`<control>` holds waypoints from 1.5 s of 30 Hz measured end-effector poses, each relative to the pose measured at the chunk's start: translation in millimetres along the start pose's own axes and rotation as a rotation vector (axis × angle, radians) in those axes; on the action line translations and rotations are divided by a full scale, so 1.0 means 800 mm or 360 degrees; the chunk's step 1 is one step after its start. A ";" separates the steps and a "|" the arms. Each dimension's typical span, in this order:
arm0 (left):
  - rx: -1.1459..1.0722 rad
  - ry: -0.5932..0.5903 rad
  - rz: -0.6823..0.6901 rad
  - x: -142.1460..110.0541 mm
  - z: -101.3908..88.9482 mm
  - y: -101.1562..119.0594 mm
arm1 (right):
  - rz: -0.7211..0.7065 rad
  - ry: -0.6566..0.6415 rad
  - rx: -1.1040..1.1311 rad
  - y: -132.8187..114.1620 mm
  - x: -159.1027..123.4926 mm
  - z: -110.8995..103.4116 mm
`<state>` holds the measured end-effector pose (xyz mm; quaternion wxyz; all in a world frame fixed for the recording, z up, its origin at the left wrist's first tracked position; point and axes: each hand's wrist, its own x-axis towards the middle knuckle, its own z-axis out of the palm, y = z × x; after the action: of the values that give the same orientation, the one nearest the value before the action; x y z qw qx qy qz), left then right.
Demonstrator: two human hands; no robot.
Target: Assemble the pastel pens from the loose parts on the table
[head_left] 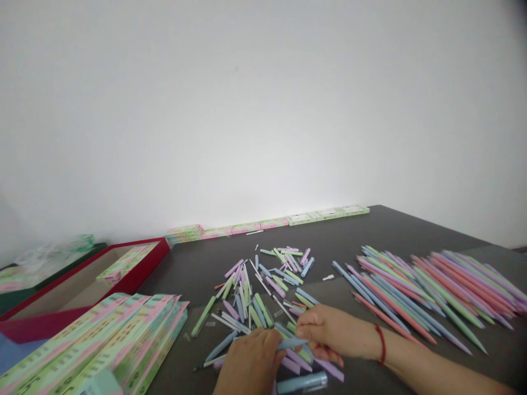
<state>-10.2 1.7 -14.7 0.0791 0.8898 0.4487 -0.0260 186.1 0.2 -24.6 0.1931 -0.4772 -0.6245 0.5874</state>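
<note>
While left hand (247, 363), right hand (333, 332) pinch blue pen (293, 344), fingers (303, 329) closed; box labels (99, 334) unreadable.

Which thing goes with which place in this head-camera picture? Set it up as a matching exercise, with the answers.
Things:
1. Red cord bracelet
2. Pale blue pen barrel
3. Long pastel pen barrels
4. Red-rimmed box

Places:
A. Between the left hand and the right hand
B. Left of the table, holding a striped pack
C. Around the right wrist
D. Lying in a heap on the table's right side

Pairs: 1-C, 2-A, 3-D, 4-B
</note>
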 end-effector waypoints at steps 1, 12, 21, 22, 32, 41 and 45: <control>0.0001 -0.0012 0.0009 0.000 -0.001 0.000 | -0.0016 0.0001 0.0014 0.000 0.000 -0.001; -0.0039 -0.0003 0.0060 -0.001 -0.003 -0.001 | -0.0072 -0.0074 -0.0149 -0.001 -0.005 -0.003; -0.0008 0.0029 0.0015 0.000 0.003 -0.003 | -0.0317 0.0113 -0.0274 -0.002 -0.005 -0.006; -0.0035 0.0046 0.0011 0.000 0.003 -0.003 | -0.0277 0.0101 -0.0250 -0.001 -0.005 -0.004; 0.0024 -0.0063 -0.0023 0.001 -0.001 0.003 | -0.0349 0.0051 -0.0461 -0.007 -0.009 -0.005; -0.0243 0.0056 -0.0079 -0.003 0.002 -0.006 | -0.0548 0.0374 -0.1430 -0.015 -0.017 0.001; -0.0322 0.0083 0.0022 -0.006 0.002 -0.007 | -0.0733 0.0459 -0.1673 -0.012 -0.013 0.000</control>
<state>-17.5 0.7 -16.6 0.1571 0.8808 0.4447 0.0432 187.9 -7.2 -12.7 0.1362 -0.4360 -0.8867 0.0714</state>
